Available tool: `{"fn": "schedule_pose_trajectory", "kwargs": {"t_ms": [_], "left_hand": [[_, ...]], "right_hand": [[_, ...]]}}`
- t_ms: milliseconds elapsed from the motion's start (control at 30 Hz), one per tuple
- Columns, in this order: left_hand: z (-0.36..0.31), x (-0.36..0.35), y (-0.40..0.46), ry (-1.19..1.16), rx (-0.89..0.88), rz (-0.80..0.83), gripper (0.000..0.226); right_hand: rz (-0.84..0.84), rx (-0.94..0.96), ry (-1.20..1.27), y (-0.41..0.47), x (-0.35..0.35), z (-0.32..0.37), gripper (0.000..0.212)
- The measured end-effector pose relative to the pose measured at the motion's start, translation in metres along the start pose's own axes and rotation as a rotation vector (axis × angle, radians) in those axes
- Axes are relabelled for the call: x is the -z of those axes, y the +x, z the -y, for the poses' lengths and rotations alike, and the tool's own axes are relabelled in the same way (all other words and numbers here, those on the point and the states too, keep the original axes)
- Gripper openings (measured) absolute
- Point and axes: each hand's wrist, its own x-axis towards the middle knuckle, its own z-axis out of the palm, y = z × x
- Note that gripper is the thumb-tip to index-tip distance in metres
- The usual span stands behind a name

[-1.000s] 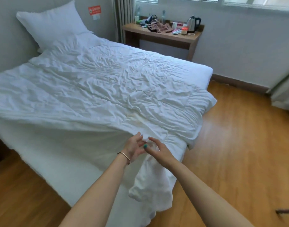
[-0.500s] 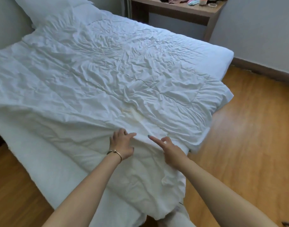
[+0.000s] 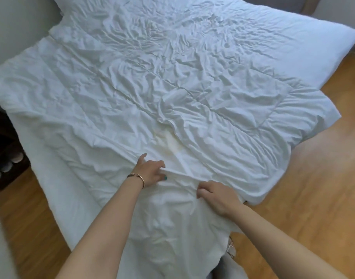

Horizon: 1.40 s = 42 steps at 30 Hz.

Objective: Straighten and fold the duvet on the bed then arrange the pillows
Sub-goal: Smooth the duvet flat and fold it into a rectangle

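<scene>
the creased white duvet point(image 3: 172, 93) lay spread over the bed point(image 3: 323, 47), its near edge hanging off the foot. the left hand point(image 3: 150, 172) pinched a fold at that edge; the right hand point(image 3: 216, 195), fingers curled shut, gripped the same edge just beside it. no readable writing showed.

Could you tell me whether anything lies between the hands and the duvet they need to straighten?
Nothing visible does. The left hand and the right hand are both already on the duvet near its near edge, each gathering a fold of the white fabric.
</scene>
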Motion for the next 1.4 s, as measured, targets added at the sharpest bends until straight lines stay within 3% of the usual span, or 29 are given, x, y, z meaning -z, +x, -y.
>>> {"fn": "schedule_pose_trajectory", "kwargs": {"t_ms": [100,200,300,433,633,833,967,1100,1200,1300,1400], "left_hand": [[0.015,0.017,0.007,0.129,-0.047,0.033,0.037],[0.032,0.037,0.022,0.041,-0.070,-0.166,0.017],[0.027,0.069,0.048,-0.147,-0.187,-0.318,0.030],[-0.014,0.137,0.092,-0.157,-0.364,-0.402,0.044],[-0.097,0.233,0.182,-0.063,-0.513,-0.435,0.035],[-0.201,0.319,0.287,-0.040,-0.666,-0.405,0.029],[-0.259,0.309,0.392,0.069,-0.586,-0.304,0.030],[-0.287,0.244,0.480,0.189,-0.374,-0.118,0.035],[-0.283,0.215,0.505,0.250,-0.255,-0.238,0.041],[-0.275,0.199,0.510,0.175,-0.085,-0.271,0.068],[-0.291,0.205,0.518,-0.078,-0.177,-0.423,0.072]], "right_hand": [[-0.041,0.057,-0.049,0.004,0.013,-0.011,0.018],[-0.098,0.116,0.045,0.000,0.038,-0.024,0.042],[-0.205,0.081,-0.024,-0.003,0.070,-0.029,0.058],[-0.343,0.015,-0.027,-0.002,0.114,-0.042,0.069],[-0.598,-0.091,0.022,0.001,0.208,-0.080,0.072],[-0.676,-0.171,0.038,0.032,0.322,-0.163,0.068],[-0.587,-0.231,-0.009,0.102,0.364,-0.271,0.071],[-0.451,-0.451,-0.117,0.156,0.357,-0.360,0.073],[-0.379,-0.477,0.088,0.166,0.347,-0.391,0.072],[-0.298,-0.439,0.197,0.170,0.341,-0.391,0.069],[-0.406,-0.439,0.099,0.151,0.353,-0.391,0.067]]}}
